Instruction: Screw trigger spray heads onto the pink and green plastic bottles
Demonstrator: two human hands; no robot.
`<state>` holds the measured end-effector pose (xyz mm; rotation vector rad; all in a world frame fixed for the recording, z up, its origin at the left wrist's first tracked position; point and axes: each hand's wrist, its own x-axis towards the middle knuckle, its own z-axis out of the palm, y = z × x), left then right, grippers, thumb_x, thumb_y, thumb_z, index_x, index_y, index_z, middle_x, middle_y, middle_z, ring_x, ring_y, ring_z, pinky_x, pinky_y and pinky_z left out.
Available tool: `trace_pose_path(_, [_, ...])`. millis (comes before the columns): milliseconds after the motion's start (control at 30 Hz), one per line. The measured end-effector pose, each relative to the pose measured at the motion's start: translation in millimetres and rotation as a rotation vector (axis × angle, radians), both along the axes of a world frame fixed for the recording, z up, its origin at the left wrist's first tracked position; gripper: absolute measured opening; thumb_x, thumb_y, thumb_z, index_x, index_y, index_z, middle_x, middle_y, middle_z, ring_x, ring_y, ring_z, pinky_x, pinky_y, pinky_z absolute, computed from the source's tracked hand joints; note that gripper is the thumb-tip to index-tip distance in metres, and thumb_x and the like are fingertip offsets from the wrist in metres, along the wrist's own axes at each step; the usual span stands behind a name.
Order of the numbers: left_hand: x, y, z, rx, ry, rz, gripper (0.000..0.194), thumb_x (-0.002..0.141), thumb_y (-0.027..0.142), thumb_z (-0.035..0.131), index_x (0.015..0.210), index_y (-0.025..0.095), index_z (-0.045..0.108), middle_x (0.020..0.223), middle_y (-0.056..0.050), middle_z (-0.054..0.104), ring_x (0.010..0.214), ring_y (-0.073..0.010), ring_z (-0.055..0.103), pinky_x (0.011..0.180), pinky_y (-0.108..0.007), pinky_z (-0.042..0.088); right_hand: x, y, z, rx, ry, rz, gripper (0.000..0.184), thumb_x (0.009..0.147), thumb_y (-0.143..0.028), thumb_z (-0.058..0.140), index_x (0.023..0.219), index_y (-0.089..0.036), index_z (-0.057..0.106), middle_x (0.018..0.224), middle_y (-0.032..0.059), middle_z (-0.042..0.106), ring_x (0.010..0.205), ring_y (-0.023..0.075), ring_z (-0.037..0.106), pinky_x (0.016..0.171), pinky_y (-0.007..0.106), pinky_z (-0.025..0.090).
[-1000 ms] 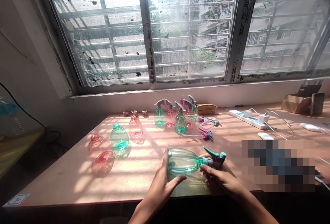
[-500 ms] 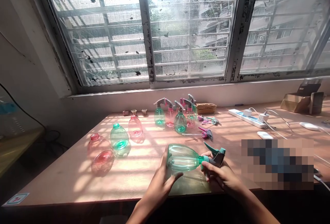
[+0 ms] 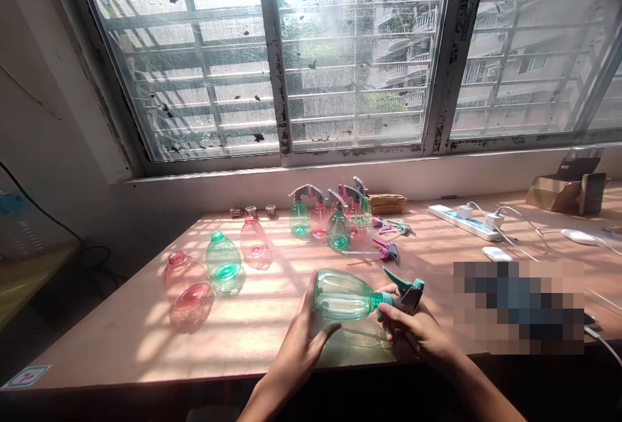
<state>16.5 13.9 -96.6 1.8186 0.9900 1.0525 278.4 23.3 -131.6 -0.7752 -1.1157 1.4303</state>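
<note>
A clear green spray bottle (image 3: 343,294) lies sideways in the air over the table's front edge, its base to the left. My left hand (image 3: 306,331) cups the base, with the thumb below the body. At the neck, my right hand (image 3: 405,328) pinches the collar of the grey-and-teal trigger sprayer (image 3: 408,293), which sits on the bottle's mouth. Left of my hands stand a pink bottle (image 3: 187,286), a green bottle (image 3: 223,258) and another pink bottle (image 3: 254,240), all without sprayer heads. A loose pink-and-grey sprayer head (image 3: 387,251) lies beyond my right hand.
Several bottles with sprayers, among them a green one (image 3: 339,231), stand at the back. Near them lie more loose sprayer heads (image 3: 392,225) and a brown box (image 3: 386,203). A power strip (image 3: 464,222) with cables is at right, beside a blurred patch (image 3: 519,305).
The held spray bottle has risen slightly and its sprayer has turned a little. My right fingers have shifted around the collar, while my left hand keeps cupping the base.
</note>
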Motion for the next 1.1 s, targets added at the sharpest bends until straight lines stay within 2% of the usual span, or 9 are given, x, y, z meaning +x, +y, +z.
trace_pose_path(100, [0.0,-0.1,2.6,-0.034,-0.019,0.014,0.096,0.093,0.038,0.074,0.168,0.031,0.016,0.174,-0.009,0.033,0.161,-0.0298,0.028,0.133,-0.051,0.017,1.4,-2.1,0.6,0.025,-0.046,-0.009,0.041,0.083,-0.047,0.088,0.112,-0.025,0.069,0.076,-0.0020,0.071,0.063,0.0157,0.062,0.058,0.028,0.052])
trace_pose_path(200, [-1.3,0.3,4.6,-0.049,-0.017,0.058,0.082,0.095,0.043,0.069,0.165,0.028,0.030,0.174,-0.008,0.030,0.163,-0.0297,0.023,0.133,-0.051,0.015,2.5,-3.2,1.0,0.045,-0.137,-0.011,0.033,0.086,-0.043,0.086,0.108,-0.026,0.070,0.073,-0.0033,0.069,0.062,0.0158,0.063,0.060,0.029,0.051])
trace_pose_path(367, [-0.8,0.2,2.1,0.040,0.025,0.074,0.082,0.098,0.039,0.066,0.167,0.032,0.023,0.177,-0.007,0.024,0.163,-0.0274,0.020,0.133,-0.050,0.015,-1.3,-3.3,6.4,0.005,-0.021,-0.028,0.043,0.079,-0.050,0.090,0.106,-0.024,0.069,0.075,-0.0007,0.071,0.061,0.0172,0.061,0.055,0.031,0.051])
trace_pose_path(500, [1.0,-2.5,3.6,0.021,0.040,0.058,0.085,0.099,0.042,0.065,0.168,0.030,0.017,0.176,-0.009,0.027,0.163,-0.0283,0.022,0.133,-0.050,0.015,-1.2,-3.2,5.5,0.004,-0.026,-0.025,0.046,0.078,-0.051,0.090,0.108,-0.024,0.068,0.075,-0.0004,0.071,0.062,0.0169,0.061,0.056,0.030,0.051])
trace_pose_path(567, [0.8,-3.1,6.0,-0.002,0.042,0.059,0.084,0.098,0.046,0.066,0.167,0.027,0.022,0.175,-0.010,0.029,0.162,-0.0299,0.024,0.133,-0.049,0.017,0.8,-2.8,1.6,0.025,-0.072,-0.001,0.041,0.083,-0.046,0.088,0.112,-0.025,0.068,0.076,-0.0015,0.071,0.061,0.0156,0.062,0.058,0.030,0.050])
trace_pose_path(700, [-0.1,-1.2,8.9,0.009,0.020,0.096,0.069,0.100,0.049,0.061,0.162,0.027,0.038,0.173,-0.009,0.033,0.161,-0.0315,0.028,0.131,-0.048,0.023,2.7,-2.4,-2.3,0.017,-0.087,0.002,0.036,0.085,-0.042,0.087,0.110,-0.026,0.068,0.072,-0.0028,0.070,0.060,0.0154,0.062,0.057,0.028,0.046])
trace_pose_path(867, [0.2,0.1,7.7,0.056,0.018,0.085,0.069,0.100,0.040,0.064,0.163,0.032,0.035,0.170,-0.007,0.039,0.159,-0.0289,0.031,0.131,-0.048,0.023,-0.2,-3.4,6.2,0.022,-0.051,-0.035,0.043,0.080,-0.053,0.088,0.106,-0.024,0.070,0.074,-0.0001,0.073,0.056,0.0164,0.062,0.056,0.031,0.048])
trace_pose_path(967, [-0.2,-1.2,6.8,0.052,0.033,0.086,0.069,0.100,0.045,0.064,0.162,0.031,0.037,0.169,-0.008,0.041,0.159,-0.0309,0.031,0.132,-0.050,0.021,1.0,-2.9,4.7,0.043,-0.069,-0.038,0.042,0.081,-0.051,0.088,0.109,-0.025,0.070,0.076,-0.0003,0.074,0.059,0.0169,0.063,0.058,0.031,0.048])
trace_pose_path(1100, [-1.6,0.2,5.1,0.001,-0.030,0.073,0.064,0.103,0.052,0.056,0.161,0.029,0.040,0.170,-0.008,0.040,0.159,-0.0326,0.032,0.130,-0.050,0.028,3.8,-1.4,-4.2,0.029,-0.149,-0.032,0.041,0.083,-0.046,0.088,0.115,-0.027,0.071,0.074,-0.0020,0.071,0.062,0.0184,0.063,0.059,0.031,0.048])
